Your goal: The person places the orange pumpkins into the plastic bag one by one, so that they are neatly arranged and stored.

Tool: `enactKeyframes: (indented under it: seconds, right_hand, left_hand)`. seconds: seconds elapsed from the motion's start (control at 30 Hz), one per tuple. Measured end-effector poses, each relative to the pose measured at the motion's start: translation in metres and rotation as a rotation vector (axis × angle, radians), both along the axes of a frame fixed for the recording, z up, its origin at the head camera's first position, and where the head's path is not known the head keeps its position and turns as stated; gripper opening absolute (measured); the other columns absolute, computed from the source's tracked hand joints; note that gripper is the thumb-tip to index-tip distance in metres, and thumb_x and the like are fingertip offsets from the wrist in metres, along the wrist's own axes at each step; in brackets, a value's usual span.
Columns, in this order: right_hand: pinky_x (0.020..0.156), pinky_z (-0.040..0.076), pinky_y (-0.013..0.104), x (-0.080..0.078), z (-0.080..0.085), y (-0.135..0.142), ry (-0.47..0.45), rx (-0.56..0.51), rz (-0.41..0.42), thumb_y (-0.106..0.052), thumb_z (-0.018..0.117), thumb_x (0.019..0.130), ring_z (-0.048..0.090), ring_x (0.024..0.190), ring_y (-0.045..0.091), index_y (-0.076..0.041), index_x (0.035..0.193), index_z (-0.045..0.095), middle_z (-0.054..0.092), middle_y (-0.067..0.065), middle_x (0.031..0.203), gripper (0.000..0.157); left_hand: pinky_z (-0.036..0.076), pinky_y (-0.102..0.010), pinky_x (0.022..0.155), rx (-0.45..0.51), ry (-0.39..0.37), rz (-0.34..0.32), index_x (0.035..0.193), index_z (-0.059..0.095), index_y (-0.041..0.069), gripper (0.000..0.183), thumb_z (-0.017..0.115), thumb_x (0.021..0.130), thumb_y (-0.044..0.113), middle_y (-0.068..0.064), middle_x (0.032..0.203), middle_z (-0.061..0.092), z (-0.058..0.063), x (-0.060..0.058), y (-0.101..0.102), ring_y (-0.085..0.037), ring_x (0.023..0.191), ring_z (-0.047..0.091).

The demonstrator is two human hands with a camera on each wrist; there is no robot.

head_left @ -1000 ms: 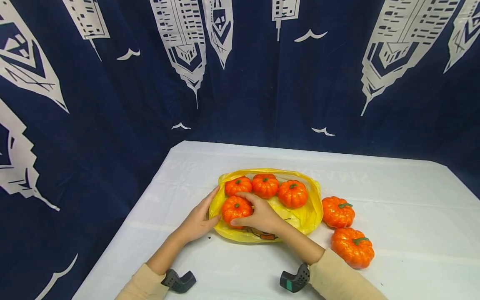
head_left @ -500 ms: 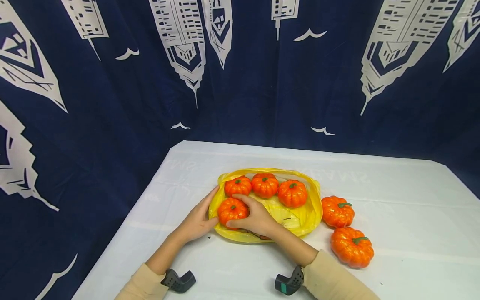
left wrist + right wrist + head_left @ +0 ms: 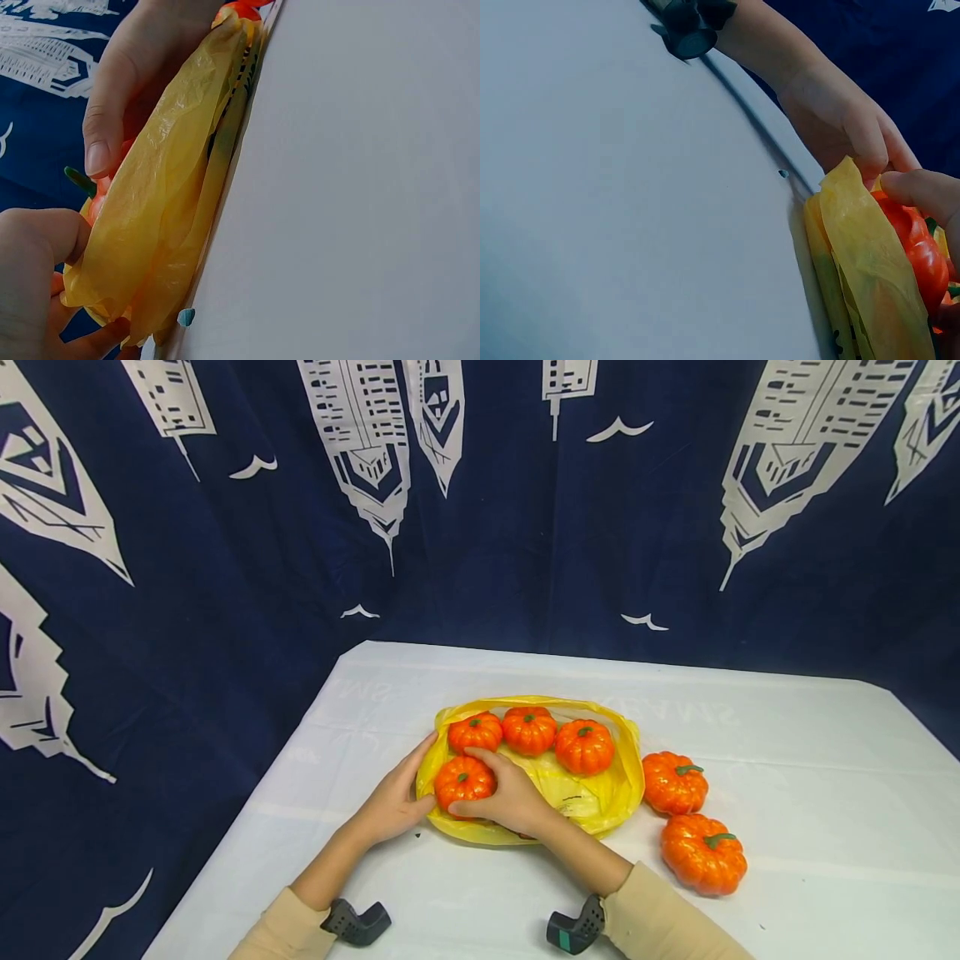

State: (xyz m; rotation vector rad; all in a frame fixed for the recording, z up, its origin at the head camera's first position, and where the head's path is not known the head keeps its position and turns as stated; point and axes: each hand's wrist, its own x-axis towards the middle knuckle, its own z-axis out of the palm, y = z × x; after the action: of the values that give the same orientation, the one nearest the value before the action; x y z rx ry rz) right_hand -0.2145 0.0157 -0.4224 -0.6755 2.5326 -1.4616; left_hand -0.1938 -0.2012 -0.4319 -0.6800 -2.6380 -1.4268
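Observation:
In the head view a yellow plastic bag (image 3: 626,802) lies on the table with its mouth spread wide and its rim turned back. My right hand (image 3: 510,797) grips a small orange pumpkin (image 3: 463,779) at the bag's near left, thumb in front and fingers behind. Along the bag's left rim, my left hand (image 3: 393,802) holds the plastic, its thumb near the front. The left wrist view has the left thumb (image 3: 64,232) bent at the bag's edge. Three more pumpkins stand inside along the back: left (image 3: 476,732), middle (image 3: 529,730) and right (image 3: 585,747).
Two larger orange pumpkins with green stems rest on the white table (image 3: 840,793) right of the bag, one farther back (image 3: 674,783) and one nearer (image 3: 703,854). A dark blue printed curtain (image 3: 510,585) hangs behind the table. Dark wrist devices (image 3: 576,927) are on both wrists.
My right hand has shifted slightly left with the pumpkin, bringing it close to the bag's left wall and my left thumb. The left hand and other pumpkins have stayed put.

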Motion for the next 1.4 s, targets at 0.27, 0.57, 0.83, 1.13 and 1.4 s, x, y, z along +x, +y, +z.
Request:
enactKeyframes:
  seconds: [0.27, 0.57, 0.83, 1.13, 1.4]
  right_hand:
    - [0.098, 0.047, 0.048, 0.001, 0.004, 0.004, -0.001, -0.027, -0.011, -0.036, 0.084, 0.074, 0.056, 0.116, 0.027, -0.011, 0.141, 0.050, 0.055, 0.010, 0.136, 0.080]
    - [0.092, 0.051, 0.046, 0.003, 0.015, 0.015, 0.037, -0.022, -0.050, -0.032, 0.084, 0.075, 0.056, 0.110, 0.028, -0.006, 0.138, 0.053, 0.057, 0.010, 0.133, 0.075]
    - [0.097, 0.047, 0.048, 0.005, 0.028, 0.038, 0.029, -0.065, -0.065, -0.032, 0.083, 0.076, 0.054, 0.117, 0.029, -0.007, 0.136, 0.056, 0.058, 0.008, 0.133, 0.071]
    - [0.101, 0.043, 0.049, 0.008, 0.041, 0.065, 0.029, -0.096, -0.088, -0.030, 0.080, 0.080, 0.052, 0.121, 0.030, -0.003, 0.138, 0.053, 0.055, 0.012, 0.136, 0.069]
    - [0.101, 0.043, 0.053, 0.013, 0.052, 0.093, 0.048, -0.137, -0.119, -0.025, 0.077, 0.084, 0.054, 0.119, 0.035, -0.002, 0.137, 0.053, 0.058, 0.017, 0.129, 0.063]
  left_hand:
    - [0.025, -0.052, 0.113, 0.000, 0.023, -0.012, 0.157, 0.020, 0.014, 0.088, 0.059, 0.079, 0.000, -0.014, 0.158, 0.024, -0.002, -0.001, 0.000, -0.033, 0.142, 0.027]
    - [0.024, -0.050, 0.114, 0.009, -0.003, -0.009, 0.157, 0.021, 0.014, 0.090, 0.060, 0.077, -0.002, -0.014, 0.159, 0.023, -0.001, 0.000, 0.001, -0.031, 0.143, 0.025]
    - [0.022, -0.049, 0.115, 0.008, -0.002, -0.007, 0.157, 0.021, 0.014, 0.090, 0.060, 0.077, -0.003, -0.013, 0.159, 0.023, 0.000, 0.001, 0.001, -0.031, 0.144, 0.024]
    - [0.022, -0.050, 0.114, 0.018, -0.001, -0.012, 0.157, 0.021, 0.014, 0.090, 0.060, 0.077, -0.003, -0.014, 0.159, 0.023, 0.000, 0.002, 0.002, -0.031, 0.144, 0.023]
    - [0.022, -0.050, 0.114, 0.009, 0.002, -0.005, 0.157, 0.021, 0.015, 0.091, 0.061, 0.077, -0.003, -0.014, 0.158, 0.024, -0.001, 0.001, 0.001, -0.032, 0.143, 0.024]
